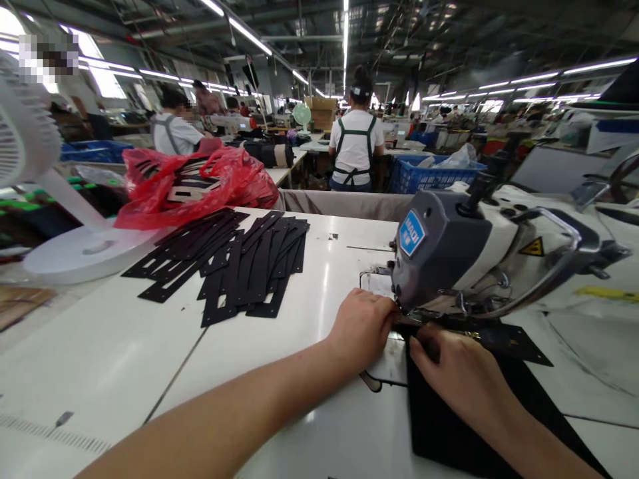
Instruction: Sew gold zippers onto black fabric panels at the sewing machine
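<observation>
A sewing machine [434,246] with a grey head and a blue label stands on the white table at the right. Under its head lies a large black fabric panel [449,432], running back toward me, with a black strip [519,342] with punched holes across its far edge. My left hand [362,329] is closed beside the needle area, its fingertips hidden behind the machine head. Pinching the panel's upper left edge, my right hand [454,362] lies just right of the needle area. The needle and presser foot are mostly hidden.
A loose pile of black slotted strips [254,263] lies left of the machine. Behind it is a red plastic bag [200,176]; a white fan [74,226] stands at the far left. Beyond the table are a blue crate [429,176] and co-workers [355,143].
</observation>
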`<state>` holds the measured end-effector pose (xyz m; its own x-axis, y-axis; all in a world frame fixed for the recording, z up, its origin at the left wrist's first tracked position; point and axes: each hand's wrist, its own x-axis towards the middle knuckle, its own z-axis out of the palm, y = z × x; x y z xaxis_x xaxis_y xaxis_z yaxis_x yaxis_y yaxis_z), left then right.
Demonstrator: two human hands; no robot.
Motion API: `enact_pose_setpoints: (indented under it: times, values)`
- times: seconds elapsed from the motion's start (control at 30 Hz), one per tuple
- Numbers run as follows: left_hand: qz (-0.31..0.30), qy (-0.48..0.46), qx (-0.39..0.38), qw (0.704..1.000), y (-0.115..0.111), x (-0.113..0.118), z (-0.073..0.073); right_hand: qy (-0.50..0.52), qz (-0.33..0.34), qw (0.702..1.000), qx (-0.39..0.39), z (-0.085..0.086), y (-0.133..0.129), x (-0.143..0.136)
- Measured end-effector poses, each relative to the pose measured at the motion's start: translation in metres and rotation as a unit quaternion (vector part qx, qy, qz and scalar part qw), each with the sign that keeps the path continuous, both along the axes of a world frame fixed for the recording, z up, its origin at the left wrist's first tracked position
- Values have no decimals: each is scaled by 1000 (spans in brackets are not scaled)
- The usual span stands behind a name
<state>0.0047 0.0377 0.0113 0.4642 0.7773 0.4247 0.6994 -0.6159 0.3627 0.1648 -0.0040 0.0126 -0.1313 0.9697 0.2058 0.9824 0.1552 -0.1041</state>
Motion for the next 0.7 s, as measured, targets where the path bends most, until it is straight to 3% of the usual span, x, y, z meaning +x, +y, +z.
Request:
enact_pose_setpoints:
  times: [0.23, 0.4, 0.7]
  values:
    - [-7, 2, -17, 1000, 0, -1, 2, 97, 62, 992, -42, 0, 6, 17]
    - [-8, 2, -26, 1000, 0, -1, 3, 100, 83, 989, -70, 2, 8, 19]
    - [-10, 2, -24, 1000, 0, -1, 2, 88, 113, 989, -36, 1, 8, 22]
